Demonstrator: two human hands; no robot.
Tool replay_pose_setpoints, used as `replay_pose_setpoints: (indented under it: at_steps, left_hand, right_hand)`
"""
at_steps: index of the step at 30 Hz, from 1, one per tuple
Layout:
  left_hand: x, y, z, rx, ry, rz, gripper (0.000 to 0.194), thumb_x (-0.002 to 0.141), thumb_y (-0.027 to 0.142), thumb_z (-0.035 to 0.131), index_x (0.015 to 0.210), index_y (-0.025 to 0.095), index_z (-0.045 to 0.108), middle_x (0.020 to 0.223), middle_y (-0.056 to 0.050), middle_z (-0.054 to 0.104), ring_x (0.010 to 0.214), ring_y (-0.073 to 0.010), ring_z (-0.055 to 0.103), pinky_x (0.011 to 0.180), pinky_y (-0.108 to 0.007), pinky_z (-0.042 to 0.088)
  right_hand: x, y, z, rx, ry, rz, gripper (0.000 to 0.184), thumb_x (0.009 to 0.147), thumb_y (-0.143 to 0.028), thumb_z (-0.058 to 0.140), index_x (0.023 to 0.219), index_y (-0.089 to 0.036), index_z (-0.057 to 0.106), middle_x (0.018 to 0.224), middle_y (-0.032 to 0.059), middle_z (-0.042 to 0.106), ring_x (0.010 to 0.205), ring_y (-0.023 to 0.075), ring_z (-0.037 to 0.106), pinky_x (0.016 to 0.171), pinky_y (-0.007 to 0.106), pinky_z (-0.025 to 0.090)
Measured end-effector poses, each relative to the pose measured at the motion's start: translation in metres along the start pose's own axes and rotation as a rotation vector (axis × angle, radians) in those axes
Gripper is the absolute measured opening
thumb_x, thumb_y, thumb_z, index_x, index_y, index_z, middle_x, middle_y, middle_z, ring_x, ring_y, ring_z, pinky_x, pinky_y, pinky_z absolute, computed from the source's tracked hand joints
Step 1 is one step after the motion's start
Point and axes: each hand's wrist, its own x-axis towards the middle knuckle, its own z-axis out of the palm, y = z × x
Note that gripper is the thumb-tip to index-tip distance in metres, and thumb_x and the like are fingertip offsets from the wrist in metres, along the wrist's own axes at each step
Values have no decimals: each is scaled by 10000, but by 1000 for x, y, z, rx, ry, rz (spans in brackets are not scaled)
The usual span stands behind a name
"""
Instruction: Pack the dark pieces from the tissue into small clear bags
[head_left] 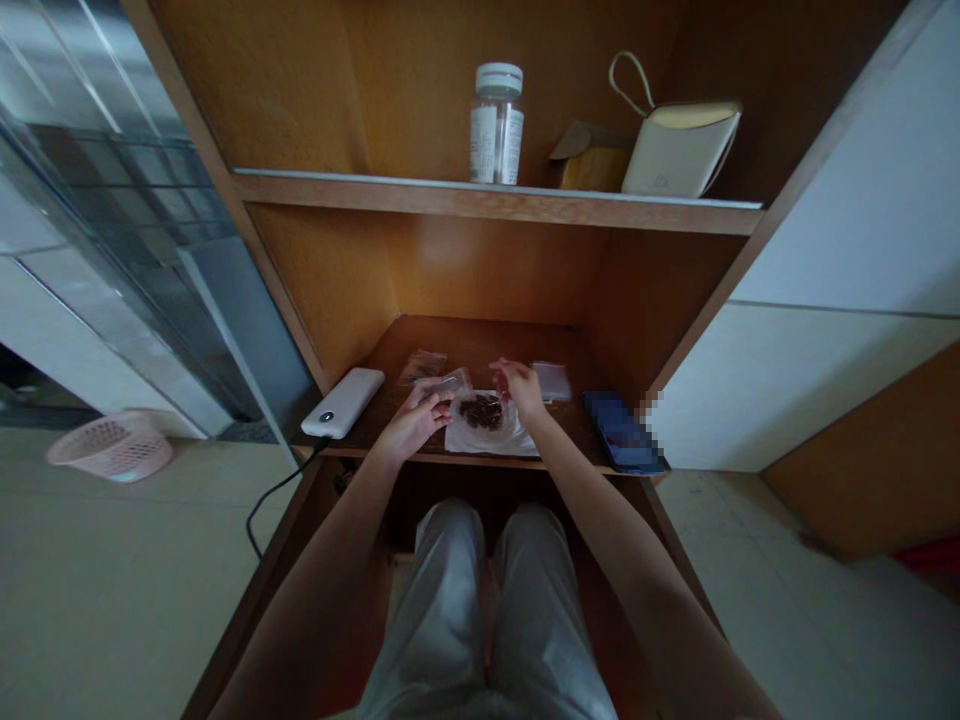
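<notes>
My left hand (415, 420) is closed on a small clear plastic bag (455, 381), which it holds by the side. Across from it, my right hand (519, 385) has its fingertips drawn together in a pinch; whatever is between them is too small to make out. Below and between both hands, a heap of small dark brown pieces (480, 411) lies on a crumpled clear plastic sheet or bag (504, 441). Another small clear bag (423, 364) lies behind my left hand. Flat clear bags (553, 380) rest to the right of my right hand.
A white power bank (345, 402) with a black cable (279, 490) lies at the left edge of the shelf board. A phone (621, 430) is at the right edge. The upper shelf (495, 200) holds a clear bottle (496, 130) and a cream pouch-like case (681, 150).
</notes>
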Motion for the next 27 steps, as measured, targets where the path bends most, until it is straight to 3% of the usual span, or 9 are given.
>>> replay_pose_setpoints:
  at_steps: [3,5,8,15,23,27]
  left_hand:
    - [0,0,0,13,16,-12,344,703,261,728,996,203,559,913,-29,663,728,-136,610,700,-297,464]
    - [-1,1,1,23,18,-12,348,700,262,732,996,203,557,917,-29,665,719,-130,608,694,-292,467]
    - [-1,1,1,38,13,7,353,705,253,727,1008,212,551,910,-21,665,702,-118,607,698,-284,471]
    - [3,1,6,190,-25,-7,351,706,224,724,1012,199,553,852,-7,638,636,-87,583,642,-238,465]
    - [21,5,31,598,-131,-106,332,689,286,724,961,168,573,837,-14,607,620,-88,559,575,-224,435]
    - [27,7,38,738,-163,-156,379,675,323,725,974,162,559,817,-10,601,589,-89,547,557,-238,437]
  right_hand:
    - [5,22,0,108,206,-21,298,787,-444,488,952,-232,617,1003,45,645,793,149,610,650,266,472]
    - [5,35,2,163,256,-19,327,797,-459,470,1033,-266,589,1179,40,594,1016,176,579,834,328,458]
    - [5,49,4,216,270,-7,381,798,-500,468,1102,-288,558,1285,33,534,1169,194,503,973,398,382]
    - [7,62,5,270,245,-3,400,850,-494,379,1117,-248,544,1282,79,538,1177,198,508,1042,424,319]
    - [12,67,3,235,242,-14,458,856,-534,322,1083,-215,561,1220,96,582,1107,206,562,972,418,403]
    - [12,73,2,139,192,-103,485,856,-558,308,1064,-213,577,1111,90,641,1055,203,594,942,405,426]
